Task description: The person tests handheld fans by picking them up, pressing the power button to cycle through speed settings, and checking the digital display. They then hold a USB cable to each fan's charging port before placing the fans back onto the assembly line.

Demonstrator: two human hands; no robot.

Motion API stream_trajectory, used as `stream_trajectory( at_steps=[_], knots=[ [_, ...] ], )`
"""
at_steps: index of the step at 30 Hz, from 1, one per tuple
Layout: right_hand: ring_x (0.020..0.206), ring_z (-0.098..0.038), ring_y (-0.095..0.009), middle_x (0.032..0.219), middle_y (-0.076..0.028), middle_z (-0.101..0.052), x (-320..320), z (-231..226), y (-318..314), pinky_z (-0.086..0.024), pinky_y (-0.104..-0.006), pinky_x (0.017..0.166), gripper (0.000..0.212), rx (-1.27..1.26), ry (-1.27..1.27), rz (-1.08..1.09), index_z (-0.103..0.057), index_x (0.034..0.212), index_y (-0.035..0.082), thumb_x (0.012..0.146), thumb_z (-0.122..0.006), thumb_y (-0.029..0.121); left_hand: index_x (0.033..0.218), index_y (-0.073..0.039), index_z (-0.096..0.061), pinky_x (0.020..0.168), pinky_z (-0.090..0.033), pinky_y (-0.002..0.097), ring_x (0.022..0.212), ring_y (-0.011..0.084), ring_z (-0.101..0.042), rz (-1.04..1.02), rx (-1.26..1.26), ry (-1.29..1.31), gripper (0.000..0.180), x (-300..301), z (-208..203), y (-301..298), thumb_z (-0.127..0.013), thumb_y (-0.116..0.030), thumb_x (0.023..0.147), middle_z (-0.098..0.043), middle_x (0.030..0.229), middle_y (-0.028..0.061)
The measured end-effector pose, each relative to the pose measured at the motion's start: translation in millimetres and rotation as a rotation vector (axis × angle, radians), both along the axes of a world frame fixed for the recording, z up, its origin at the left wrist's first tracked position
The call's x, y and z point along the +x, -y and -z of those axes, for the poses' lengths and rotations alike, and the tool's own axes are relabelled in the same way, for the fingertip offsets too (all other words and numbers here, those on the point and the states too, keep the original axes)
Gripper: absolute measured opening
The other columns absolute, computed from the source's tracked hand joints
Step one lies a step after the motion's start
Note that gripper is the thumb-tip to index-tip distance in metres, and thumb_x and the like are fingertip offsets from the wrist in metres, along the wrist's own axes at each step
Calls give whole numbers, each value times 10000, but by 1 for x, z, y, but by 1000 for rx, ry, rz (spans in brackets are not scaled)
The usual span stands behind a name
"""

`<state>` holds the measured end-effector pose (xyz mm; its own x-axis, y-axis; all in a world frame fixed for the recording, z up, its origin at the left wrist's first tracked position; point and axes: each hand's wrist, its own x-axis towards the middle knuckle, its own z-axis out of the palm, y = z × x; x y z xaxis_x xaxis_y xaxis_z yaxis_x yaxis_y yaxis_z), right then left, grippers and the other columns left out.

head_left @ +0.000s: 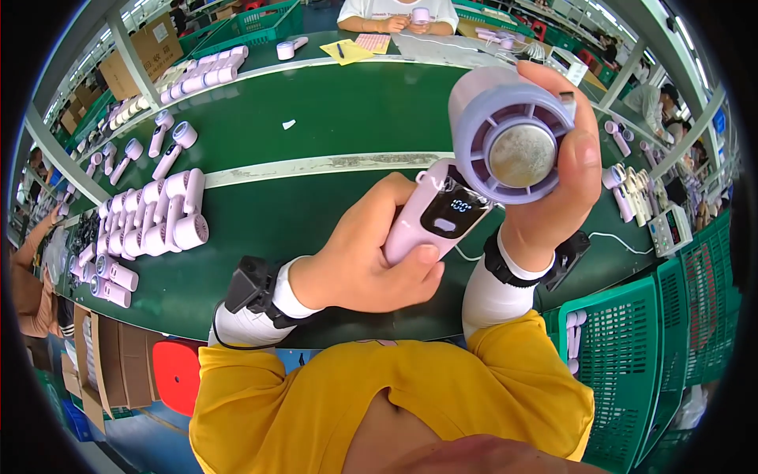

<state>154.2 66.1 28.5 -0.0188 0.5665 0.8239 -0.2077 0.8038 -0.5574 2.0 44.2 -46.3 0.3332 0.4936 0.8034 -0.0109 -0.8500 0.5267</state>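
A pale purple handheld fan point(521, 155) is held up over the green bench, its round head tilted toward me with the grille and metallic hub showing. My left hand point(359, 249) wraps round the handle, thumb near a dark display panel point(452, 210) that is lit with digits. The fingers of my right hand point(580, 162) curl round the side of the fan head. By the right fingertips shows a small metal-ended piece point(568, 103), perhaps a plug; I cannot tell what it is. A white cable point(620, 239) runs across the bench beyond my right wrist.
Rows of similar fans point(154, 213) lie on the bench at left, with more across the divider strip point(292, 164). At right stand a small meter box point(670, 231), fans point(620, 193) and green crates point(616, 363). Opposite, a person point(399, 17) holds another fan. A red stool point(175, 378) is lower left.
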Motion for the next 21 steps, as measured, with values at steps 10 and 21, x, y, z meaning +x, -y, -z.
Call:
stream_trajectory(
  at_steps=[10,21],
  knots=[
    [865,-492,-141,903,-102,-529,-22,7,15,-399,-262,758,488,201,-121,-44,-473,1062,-31,781,-538,362,927,12,-467,485,-417,299,555,250,-525,-312,316,-154,424,-13,5,-9,-680,-234,655,-519,742,126],
    [727,-501,-101,838,-41,-542,-14,2,10,-425,-229,595,293,-494,230,-425,-533,943,0,823,-504,265,1122,-66,-443,805,-428,321,939,223,-523,89,-136,-12,539,-8,10,-11,-678,-135,642,-513,1059,91]
  ],
)
